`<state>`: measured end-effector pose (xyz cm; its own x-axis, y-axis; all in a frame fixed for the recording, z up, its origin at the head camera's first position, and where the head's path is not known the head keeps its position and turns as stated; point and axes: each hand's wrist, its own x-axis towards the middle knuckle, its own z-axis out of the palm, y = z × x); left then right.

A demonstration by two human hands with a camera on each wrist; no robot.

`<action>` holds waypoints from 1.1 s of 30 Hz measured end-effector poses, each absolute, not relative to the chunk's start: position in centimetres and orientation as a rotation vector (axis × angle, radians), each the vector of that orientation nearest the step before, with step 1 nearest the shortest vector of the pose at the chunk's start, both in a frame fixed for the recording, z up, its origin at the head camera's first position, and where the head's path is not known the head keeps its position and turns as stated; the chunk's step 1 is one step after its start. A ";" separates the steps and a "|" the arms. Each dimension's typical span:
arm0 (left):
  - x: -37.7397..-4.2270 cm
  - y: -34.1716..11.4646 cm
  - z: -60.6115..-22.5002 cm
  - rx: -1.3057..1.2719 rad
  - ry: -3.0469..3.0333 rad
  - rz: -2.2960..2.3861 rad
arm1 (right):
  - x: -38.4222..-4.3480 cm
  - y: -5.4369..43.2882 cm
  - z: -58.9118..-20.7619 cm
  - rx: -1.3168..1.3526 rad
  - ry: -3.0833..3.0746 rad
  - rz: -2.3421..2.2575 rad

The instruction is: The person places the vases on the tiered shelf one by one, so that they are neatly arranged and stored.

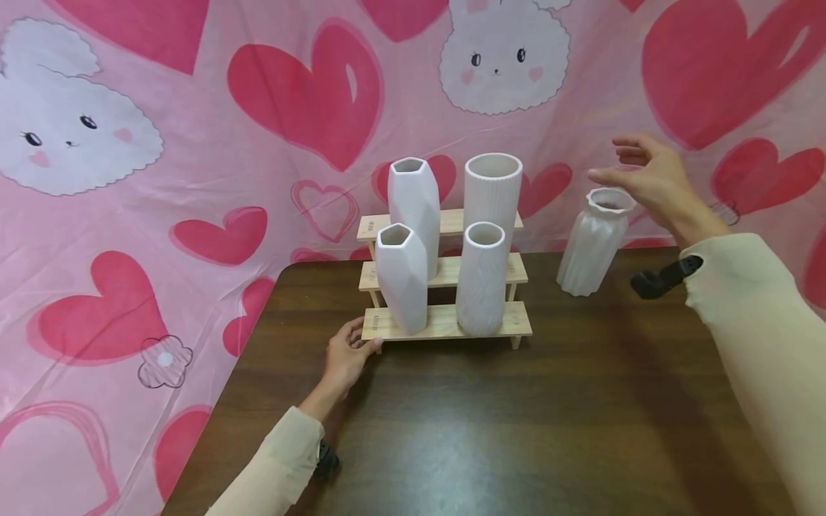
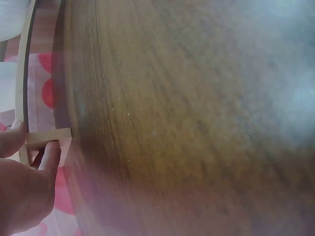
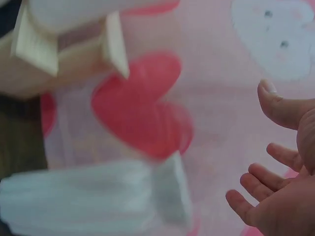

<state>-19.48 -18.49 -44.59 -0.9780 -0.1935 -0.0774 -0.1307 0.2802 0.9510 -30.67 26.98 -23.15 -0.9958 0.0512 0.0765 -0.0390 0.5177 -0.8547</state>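
My left hand [image 1: 344,358] grips the front left corner of a three-step wooden display stand [image 1: 445,326]. In the left wrist view its thumb lies at the board's edge and a finger hooks beside the short leg [image 2: 49,135]. Over a pleated white vase [image 1: 592,244] with a wavy rim, my right hand [image 1: 652,179] hovers with fingers spread and holds nothing. That vase stands on the table, right of the stand. The right wrist view shows the hand [image 3: 278,187] apart from the vase's rim.
On the stand are two faceted white vases [image 1: 403,287] [image 1: 413,193] at left, a textured white vase [image 1: 480,287] at front right and a ribbed white cylinder vase [image 1: 492,190] behind it. A pink heart-and-bunny cloth [image 1: 213,143] hangs behind the brown wooden table [image 1: 484,423].
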 end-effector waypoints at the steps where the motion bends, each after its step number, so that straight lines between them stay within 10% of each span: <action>1: -19.5 -18.5 -44.6 0.311 -2.467 -1.829 | -30.8 27.5 -23.5 -0.034 -2.679 1.465; 33: -19.0 -18.6 -44.4 0.315 -2.477 -1.812 | -32.0 30.0 -29.9 -0.052 -2.807 1.418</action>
<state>-19.03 -18.64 -44.38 -0.9775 -0.1971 -0.0748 -0.1309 0.2898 0.9481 -31.99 30.03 -29.87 -0.9994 0.0278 -0.0182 0.0311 0.5932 -0.8045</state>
